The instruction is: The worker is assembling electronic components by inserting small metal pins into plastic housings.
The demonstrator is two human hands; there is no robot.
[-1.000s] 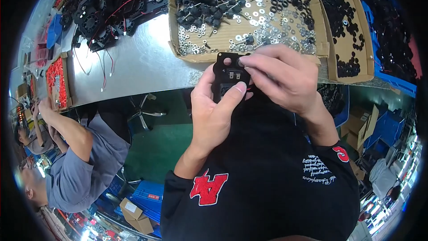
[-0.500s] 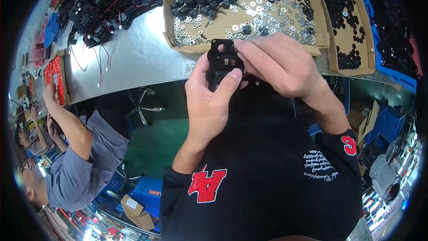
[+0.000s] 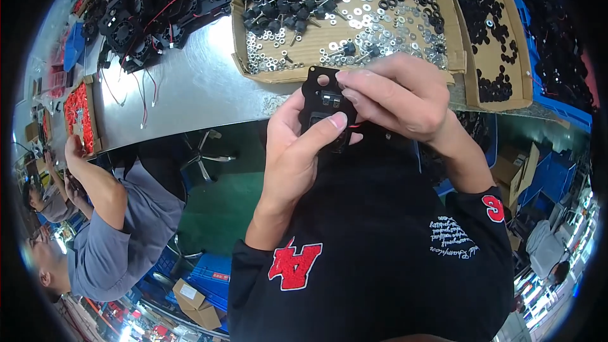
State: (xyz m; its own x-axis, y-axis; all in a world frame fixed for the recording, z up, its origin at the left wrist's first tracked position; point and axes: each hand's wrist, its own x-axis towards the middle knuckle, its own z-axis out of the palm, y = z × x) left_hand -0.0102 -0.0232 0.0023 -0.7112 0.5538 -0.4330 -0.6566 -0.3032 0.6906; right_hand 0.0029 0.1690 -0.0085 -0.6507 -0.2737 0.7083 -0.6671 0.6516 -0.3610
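Observation:
A black plastic housing [image 3: 322, 96] with a round hole near its far end and two small metal terminals is held just off the table's near edge. My left hand [image 3: 296, 142] grips it from the left, thumb pressed flat across its face. Fingertips of my right hand [image 3: 402, 95] are pinched together at the housing's upper right edge; whatever sits between them is hidden. A short piece of red wire shows beside the housing, below the right fingers.
Past my hands lies a cardboard tray [image 3: 278, 76] of black knobs with metal stems, washers and nuts. Another cardboard tray [image 3: 523, 57] holds black rings. Black fan units [image 3: 136, 19] with wires are piled at far left. A co-worker [image 3: 126, 228] reaches toward a red-filled box [image 3: 88, 114].
The housing and both my hands have shifted slightly toward me and to the right. The right fingers stay at the housing's edge. The co-worker's hand has moved a little nearer.

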